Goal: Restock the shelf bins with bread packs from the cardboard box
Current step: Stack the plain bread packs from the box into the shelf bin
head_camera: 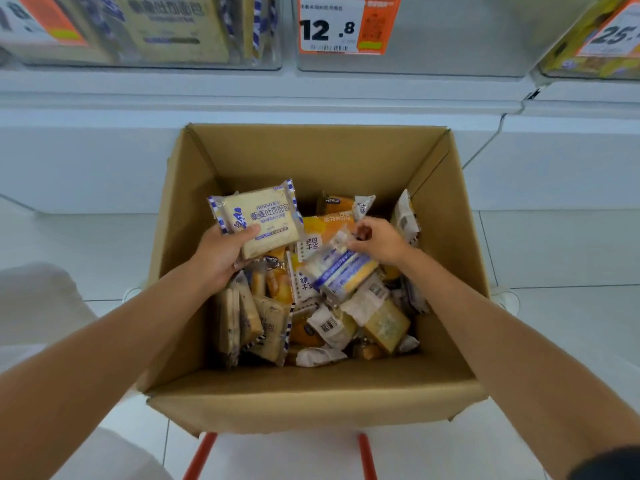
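An open cardboard box (322, 157) stands in front of me, holding several bread packs in a loose heap. My left hand (221, 254) grips a beige bread pack with blue-striped edges (263, 220), lifted above the heap at the box's left. My right hand (379, 239) pinches the clear end of a second blue-and-yellow bread pack (341, 271), which hangs tilted over the middle of the box. Above, a clear shelf bin (138, 32) at the left holds matching beige packs. The middle shelf bin (433, 46) looks empty.
A price tag reading 12.8 (348, 26) hangs on the middle bin. A third bin with yellow packs (595, 39) sits at the upper right. The box rests on a red-framed stand (201, 455). White tiled floor surrounds it, below a white shelf ledge (311, 95).
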`<state>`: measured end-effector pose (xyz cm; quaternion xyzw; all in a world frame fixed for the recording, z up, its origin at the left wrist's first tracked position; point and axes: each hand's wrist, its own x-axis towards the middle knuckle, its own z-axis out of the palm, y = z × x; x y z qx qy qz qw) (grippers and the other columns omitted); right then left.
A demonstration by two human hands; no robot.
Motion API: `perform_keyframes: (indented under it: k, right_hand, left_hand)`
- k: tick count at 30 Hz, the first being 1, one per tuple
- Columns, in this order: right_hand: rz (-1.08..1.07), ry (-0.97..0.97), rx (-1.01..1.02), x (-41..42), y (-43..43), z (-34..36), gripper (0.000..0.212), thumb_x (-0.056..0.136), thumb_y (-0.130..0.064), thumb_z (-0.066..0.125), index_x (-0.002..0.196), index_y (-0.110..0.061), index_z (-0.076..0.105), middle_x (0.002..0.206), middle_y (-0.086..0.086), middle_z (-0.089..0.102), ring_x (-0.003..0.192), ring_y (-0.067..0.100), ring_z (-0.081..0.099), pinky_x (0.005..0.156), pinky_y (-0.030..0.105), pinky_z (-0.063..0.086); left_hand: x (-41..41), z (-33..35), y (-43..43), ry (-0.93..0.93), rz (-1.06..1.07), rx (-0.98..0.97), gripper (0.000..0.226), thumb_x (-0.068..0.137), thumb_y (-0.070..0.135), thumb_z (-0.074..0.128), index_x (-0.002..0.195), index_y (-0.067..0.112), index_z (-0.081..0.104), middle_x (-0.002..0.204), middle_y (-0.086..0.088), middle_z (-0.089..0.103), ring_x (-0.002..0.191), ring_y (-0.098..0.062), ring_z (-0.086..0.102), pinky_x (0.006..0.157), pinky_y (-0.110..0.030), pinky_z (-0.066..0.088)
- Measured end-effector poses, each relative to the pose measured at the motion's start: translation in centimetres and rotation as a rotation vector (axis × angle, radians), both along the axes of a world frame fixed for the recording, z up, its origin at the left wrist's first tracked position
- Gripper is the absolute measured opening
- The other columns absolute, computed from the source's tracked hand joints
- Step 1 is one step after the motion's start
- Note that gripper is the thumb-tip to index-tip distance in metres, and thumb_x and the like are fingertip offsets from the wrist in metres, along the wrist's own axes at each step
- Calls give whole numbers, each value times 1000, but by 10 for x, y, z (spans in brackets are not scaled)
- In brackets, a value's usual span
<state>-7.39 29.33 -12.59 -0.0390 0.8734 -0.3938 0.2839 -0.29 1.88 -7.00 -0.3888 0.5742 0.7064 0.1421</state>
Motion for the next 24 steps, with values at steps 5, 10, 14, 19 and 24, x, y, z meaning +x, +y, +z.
perform_keyframes:
  k: [5,10,14,19,24]
  right_hand:
    - [74,240,351,0,-36,-17,72,88,-25,65,150,-15,29,151,11,33,137,30,31,111,39,34]
    - [282,293,658,27,-73,-31,84,79,-65,59,142,-12,37,147,13,33,138,33,28,112,49,28]
    - [263,554,650,23,-76,-27,30,90,-17,54,120,-14,55,116,8,61,114,29,53,107,45,33]
    - [432,505,463,-7,-47,-11,50,86,-15,66,134,-18,51,144,5,46,139,22,34,118,43,21]
    - [566,351,564,-26,-67,-27,85,87,-32,66,154,-23,15,162,2,12,149,24,9,120,44,9]
  left_hand:
    - [-10,3,-7,42,62,-64,35,89,13,69,122,15,58,112,-8,72,97,-22,72,86,-45,58]
    - [-12,6,-9,73,30,-103,27,89,13,69,114,19,60,109,-6,72,98,-23,71,88,-48,57]
    - [-10,10,-13,119,23,-218,24,90,15,68,112,22,61,112,-3,71,99,-20,70,87,-44,58]
    - [-14,21,-16,150,14,-236,28,91,16,67,119,19,62,111,-3,72,95,-18,71,76,-36,59]
    - [-17,23,-16,140,23,-218,27,92,17,67,118,17,63,104,-1,73,84,-12,71,58,-26,56]
